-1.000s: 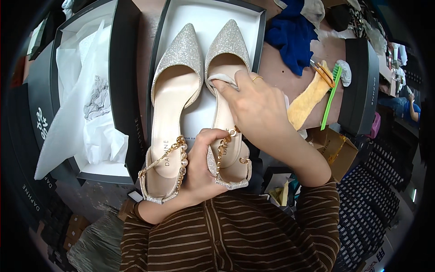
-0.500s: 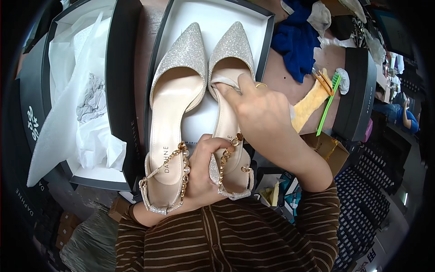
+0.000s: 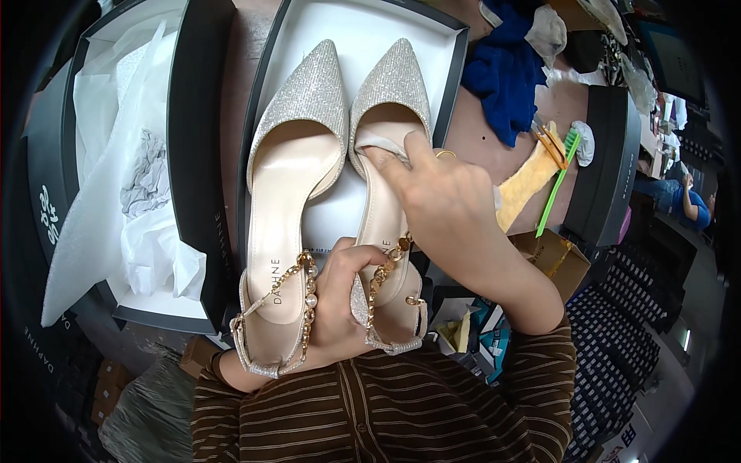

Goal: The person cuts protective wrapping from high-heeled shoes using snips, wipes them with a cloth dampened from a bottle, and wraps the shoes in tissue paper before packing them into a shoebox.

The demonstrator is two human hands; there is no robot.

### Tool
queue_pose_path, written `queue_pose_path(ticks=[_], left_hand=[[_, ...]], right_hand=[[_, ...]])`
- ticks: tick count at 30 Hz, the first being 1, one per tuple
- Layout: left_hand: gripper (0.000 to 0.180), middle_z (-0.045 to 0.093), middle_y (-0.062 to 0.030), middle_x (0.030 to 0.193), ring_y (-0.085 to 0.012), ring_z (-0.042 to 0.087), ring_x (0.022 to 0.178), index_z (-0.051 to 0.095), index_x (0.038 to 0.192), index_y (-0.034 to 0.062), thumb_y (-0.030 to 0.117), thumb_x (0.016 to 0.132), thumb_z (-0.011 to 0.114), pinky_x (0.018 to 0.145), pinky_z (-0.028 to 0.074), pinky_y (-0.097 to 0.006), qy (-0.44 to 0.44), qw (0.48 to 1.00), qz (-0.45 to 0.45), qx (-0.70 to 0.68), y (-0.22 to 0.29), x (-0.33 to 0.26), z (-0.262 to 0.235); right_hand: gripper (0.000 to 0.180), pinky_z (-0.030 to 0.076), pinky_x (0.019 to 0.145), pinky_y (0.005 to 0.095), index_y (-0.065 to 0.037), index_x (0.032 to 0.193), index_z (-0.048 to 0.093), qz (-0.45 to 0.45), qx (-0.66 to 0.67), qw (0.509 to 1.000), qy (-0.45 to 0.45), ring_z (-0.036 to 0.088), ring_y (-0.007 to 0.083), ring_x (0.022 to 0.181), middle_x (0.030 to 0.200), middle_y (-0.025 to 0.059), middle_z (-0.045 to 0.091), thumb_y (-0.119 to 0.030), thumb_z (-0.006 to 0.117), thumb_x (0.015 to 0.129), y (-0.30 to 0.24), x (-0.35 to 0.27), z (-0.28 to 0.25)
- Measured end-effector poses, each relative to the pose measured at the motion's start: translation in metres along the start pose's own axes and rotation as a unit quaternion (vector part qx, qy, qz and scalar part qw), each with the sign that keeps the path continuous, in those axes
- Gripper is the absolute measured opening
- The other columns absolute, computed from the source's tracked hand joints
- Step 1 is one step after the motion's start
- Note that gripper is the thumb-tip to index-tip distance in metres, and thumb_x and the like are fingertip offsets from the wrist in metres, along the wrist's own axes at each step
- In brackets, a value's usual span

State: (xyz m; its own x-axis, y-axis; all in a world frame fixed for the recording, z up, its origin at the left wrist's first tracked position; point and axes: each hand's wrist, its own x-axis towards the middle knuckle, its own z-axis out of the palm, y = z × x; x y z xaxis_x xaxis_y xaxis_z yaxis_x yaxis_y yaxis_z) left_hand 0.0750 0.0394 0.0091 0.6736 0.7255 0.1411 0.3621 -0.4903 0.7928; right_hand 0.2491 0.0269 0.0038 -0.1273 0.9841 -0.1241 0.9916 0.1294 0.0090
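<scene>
A pair of glittery silver pointed shoes is held toes-away above a white-lined box: the left shoe [image 3: 297, 100] and the right shoe [image 3: 394, 77]. Gold chain straps with pearl-like beads cross their heels. Between the two heels, my left hand [image 3: 338, 289] is closed with its fingers over the right shoe's inner edge; part of it is hidden behind the left shoe. My right hand [image 3: 448, 185] reaches into the right shoe's opening, its thumb and finger pressing a white cloth [image 3: 386, 144] against the lining. The fingertips are partly covered by the cloth.
Behind the shoes lies the open black-edged shoe box [image 3: 455, 85]. Another box [image 3: 197, 154], holding white tissue paper, stands left. On the table at right are a blue cloth [image 3: 502, 77], a yellow cloth [image 3: 532, 177], a green brush [image 3: 557, 185] and a dark box [image 3: 606, 162].
The shoes and my left hand have shifted slightly down and left in the picture. My right hand keeps the cloth inside the right shoe.
</scene>
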Motion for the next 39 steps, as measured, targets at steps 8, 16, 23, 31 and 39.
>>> queue_pose_path(ticks=[8, 16, 23, 31, 39], left_hand=[[0.056, 0.058, -0.008, 0.092, -0.019, 0.057, 0.071, 0.049, 0.104, 0.0075, 0.012, 0.059, 0.08, 0.064, 0.045, -0.026, -0.036, 0.975, -0.094, -0.2, -0.012, -0.027, 0.028], [0.052, 0.054, -0.0134, 0.094, -0.0249, 0.057, 0.077, 0.048, 0.102, 0.0054, 0.005, 0.06, 0.079, 0.067, 0.046, -0.03, 0.022, 0.933, -0.183, -0.31, 0.004, -0.026, 0.04], [0.034, 0.056, -0.0158, 0.094, -0.0203, 0.055, 0.071, 0.057, 0.094, 0.002, 0.002, 0.066, 0.077, 0.06, 0.043, -0.025, 0.017, 0.837, -0.36, -0.412, 0.01, -0.034, 0.038], [0.032, 0.056, -0.0176, 0.095, -0.0242, 0.058, 0.075, 0.057, 0.094, 0.0015, 0.002, 0.068, 0.077, 0.065, 0.045, -0.027, 0.121, 0.908, -0.257, -0.307, 0.021, -0.018, 0.046], [0.049, 0.055, -0.007, 0.082, -0.0206, 0.054, 0.074, 0.047, 0.091, 0.0069, 0.0, 0.055, 0.079, 0.074, 0.047, -0.032, 0.041, 0.956, -0.212, -0.198, 0.016, -0.015, 0.039]], right_hand=[[0.041, 0.033, 0.042, 0.0277, -0.009, 0.117, 0.058, 0.025, 0.08, 0.994, -0.076, 0.043, 0.0145, 0.052, 0.082, 0.0053, 0.042, -0.009, 0.058, 0.076, -0.002, 0.004, -0.003], [0.043, 0.033, 0.04, 0.0257, -0.006, 0.117, 0.058, -0.005, 0.127, 0.989, -0.079, 0.04, 0.013, 0.05, 0.081, 0.0057, 0.042, -0.008, 0.06, 0.074, 0.005, 0.002, -0.007], [0.043, 0.031, 0.036, 0.0226, -0.006, 0.116, 0.06, -0.004, 0.102, 0.992, -0.079, 0.035, 0.011, 0.043, 0.08, 0.0048, 0.041, -0.009, 0.061, 0.073, 0.005, 0.008, -0.01], [0.045, 0.031, 0.035, 0.022, -0.007, 0.117, 0.061, 0.013, 0.135, 0.987, -0.082, 0.033, 0.0101, 0.041, 0.079, 0.0038, 0.04, -0.009, 0.062, 0.072, 0.0, 0.006, -0.004], [0.044, 0.035, 0.038, 0.0227, -0.007, 0.115, 0.061, 0.03, 0.134, 0.985, -0.101, 0.037, 0.0105, 0.044, 0.08, 0.0043, 0.043, -0.008, 0.063, 0.071, 0.002, 0.007, -0.008]])
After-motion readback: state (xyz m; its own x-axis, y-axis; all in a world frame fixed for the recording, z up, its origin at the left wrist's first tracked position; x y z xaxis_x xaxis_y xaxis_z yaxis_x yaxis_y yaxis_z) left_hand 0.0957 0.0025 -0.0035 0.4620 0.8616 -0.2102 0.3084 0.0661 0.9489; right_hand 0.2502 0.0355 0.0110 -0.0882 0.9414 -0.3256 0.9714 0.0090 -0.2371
